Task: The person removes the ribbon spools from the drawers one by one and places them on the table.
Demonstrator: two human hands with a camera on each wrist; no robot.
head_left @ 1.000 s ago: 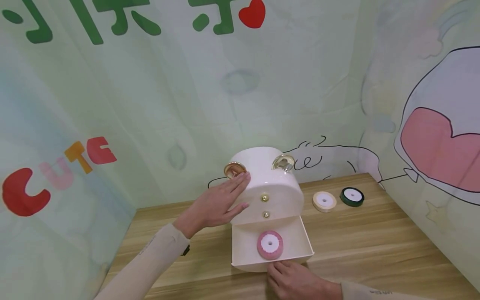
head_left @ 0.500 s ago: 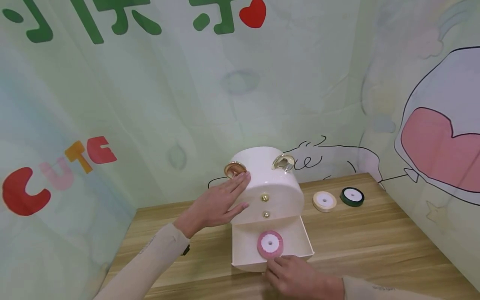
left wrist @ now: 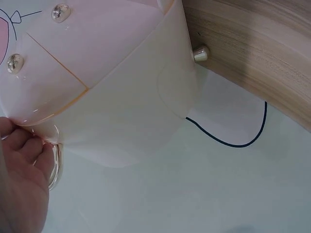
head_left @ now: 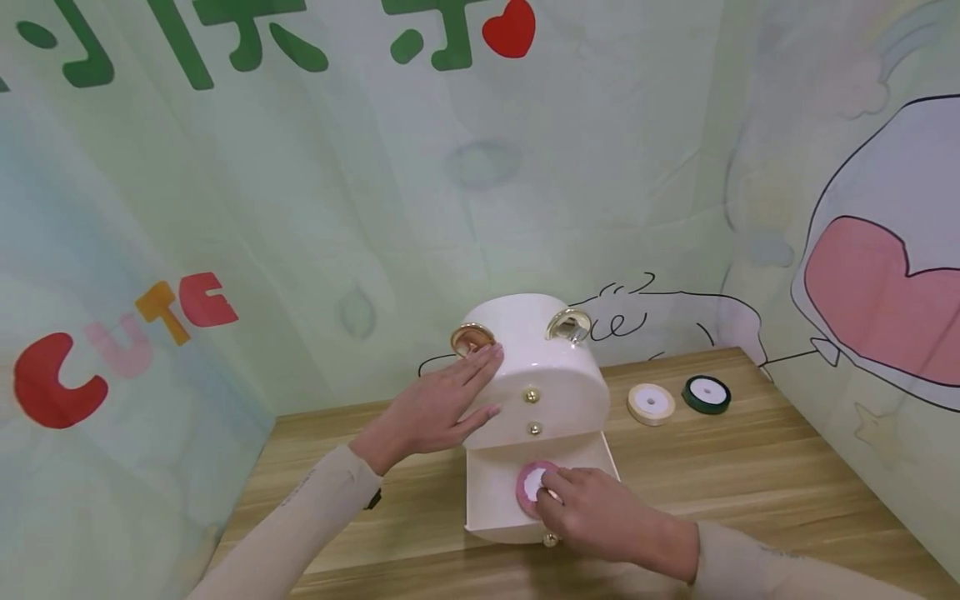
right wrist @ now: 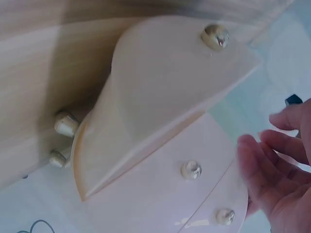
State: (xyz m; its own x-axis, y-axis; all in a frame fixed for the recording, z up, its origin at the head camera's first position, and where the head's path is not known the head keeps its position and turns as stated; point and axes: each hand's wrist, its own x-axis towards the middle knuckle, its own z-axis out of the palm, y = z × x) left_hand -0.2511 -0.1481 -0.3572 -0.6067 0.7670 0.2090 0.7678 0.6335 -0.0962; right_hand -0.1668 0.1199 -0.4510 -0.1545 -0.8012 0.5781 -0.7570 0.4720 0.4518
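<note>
A white rounded drawer cabinet (head_left: 547, 367) with gold-rimmed ears and gold knobs stands on the table, its bottom drawer (head_left: 491, 500) pulled out. My left hand (head_left: 431, 408) rests with extended fingers against the cabinet's upper left side, near one ear; the left wrist view shows these fingers (left wrist: 29, 145) by the ear's gold rim. Inside the drawer lies a pink ribbon spool (head_left: 525, 497) with a white face. Over the drawer's front right, my right hand (head_left: 600, 512) reaches to this spool with bent fingertips at its middle. In the right wrist view its thumb and fingers look apart; the spool is hidden there.
To the right of the cabinet lie a cream ribbon spool (head_left: 651, 405) and a dark green ribbon spool (head_left: 707, 394). The wood-grain table (head_left: 720, 483) meets a printed cloth backdrop (head_left: 337, 208) at the back and sides.
My right hand has moved from the drawer's front up over its edge to the pink spool, uncovering the front knob. The left hand stays on the cabinet.
</note>
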